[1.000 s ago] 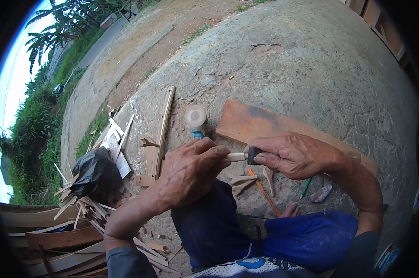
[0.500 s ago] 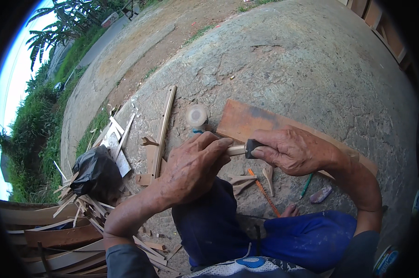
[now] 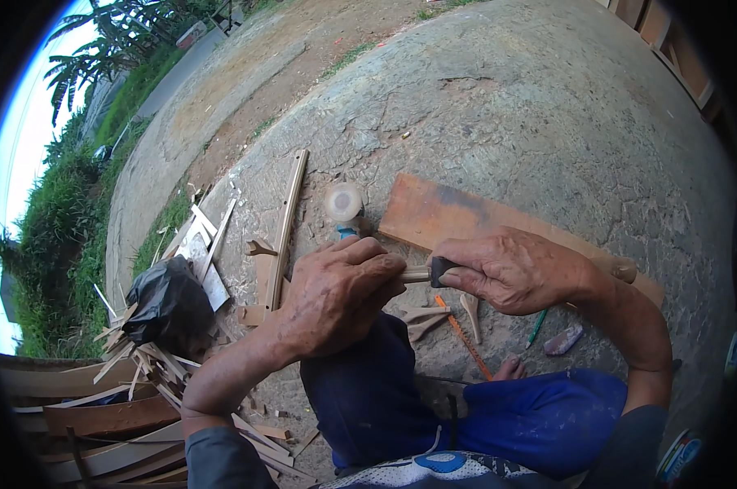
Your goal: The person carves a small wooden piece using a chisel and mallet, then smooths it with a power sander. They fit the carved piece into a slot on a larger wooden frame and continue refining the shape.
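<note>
In front of my knees, my left hand (image 3: pixel 340 293) is closed around a pale, slim wooden piece (image 3: pixel 416 275), hiding most of its length. My right hand (image 3: pixel 511 269) pinches a small black block-like piece (image 3: pixel 441 270) between thumb and fingers. That black piece touches the right end of the wood; its exact kind cannot be made out. Beneath the hands, small forked wooden pieces (image 3: pixel 424 318) lie on the ground, and another forked piece (image 3: pixel 471 314) rests close to an orange marked strip (image 3: pixel 464 334).
A reddish-brown board (image 3: pixel 450 212) lies beyond my right hand. Left of it stand a container with a pale round top (image 3: pixel 344 201) and a long wooden strip (image 3: pixel 289 220). A black plastic bag (image 3: pixel 169 306) sits on wood offcuts. A green pencil (image 3: pixel 536 328) and a stone-like lump (image 3: pixel 562 340) lie at right.
My right hand has shifted slightly left and down with the black piece. The visible stretch of wood between the hands looks a little shorter and turned. My left hand stays closed on it.
</note>
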`<action>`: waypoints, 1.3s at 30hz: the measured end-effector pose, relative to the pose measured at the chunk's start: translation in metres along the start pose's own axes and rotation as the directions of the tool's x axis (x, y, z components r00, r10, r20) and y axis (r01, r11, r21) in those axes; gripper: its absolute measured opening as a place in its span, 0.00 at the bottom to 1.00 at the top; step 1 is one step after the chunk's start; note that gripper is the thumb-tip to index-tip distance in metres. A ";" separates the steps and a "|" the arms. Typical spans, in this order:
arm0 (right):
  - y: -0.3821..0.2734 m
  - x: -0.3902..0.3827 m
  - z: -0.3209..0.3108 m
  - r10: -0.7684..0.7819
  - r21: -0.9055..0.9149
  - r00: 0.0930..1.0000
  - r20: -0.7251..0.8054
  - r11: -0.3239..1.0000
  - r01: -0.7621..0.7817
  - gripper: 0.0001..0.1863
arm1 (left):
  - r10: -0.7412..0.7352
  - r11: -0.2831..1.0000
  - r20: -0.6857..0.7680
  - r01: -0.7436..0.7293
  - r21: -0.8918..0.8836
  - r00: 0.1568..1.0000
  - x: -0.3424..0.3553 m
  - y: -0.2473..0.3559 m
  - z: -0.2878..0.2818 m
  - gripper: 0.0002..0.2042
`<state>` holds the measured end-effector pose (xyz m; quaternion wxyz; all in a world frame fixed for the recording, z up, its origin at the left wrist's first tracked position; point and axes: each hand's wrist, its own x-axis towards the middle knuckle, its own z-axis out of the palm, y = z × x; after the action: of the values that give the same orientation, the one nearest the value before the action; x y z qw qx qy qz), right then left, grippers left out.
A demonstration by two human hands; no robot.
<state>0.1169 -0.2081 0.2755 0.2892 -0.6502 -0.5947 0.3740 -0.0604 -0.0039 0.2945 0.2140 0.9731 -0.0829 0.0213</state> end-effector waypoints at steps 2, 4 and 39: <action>-0.001 0.003 0.003 -0.024 -0.007 1.000 0.006 1.000 0.024 0.15 | 0.010 1.000 -0.001 -0.010 0.009 1.000 0.000 0.000 -0.003 0.10; -0.004 0.003 -0.003 0.005 -0.010 1.000 0.013 1.000 -0.005 0.15 | -0.007 1.000 -0.007 0.007 -0.019 1.000 0.000 -0.001 0.000 0.09; 0.002 0.001 -0.005 -0.048 -0.033 0.998 -0.045 0.998 0.046 0.15 | 0.041 0.987 -0.079 -0.028 0.156 0.996 0.005 0.003 0.004 0.15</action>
<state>0.1222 -0.2068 0.2760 0.3009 -0.6489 -0.6091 0.3427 -0.0561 -0.0088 0.2919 0.1406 0.9835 -0.0889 0.0713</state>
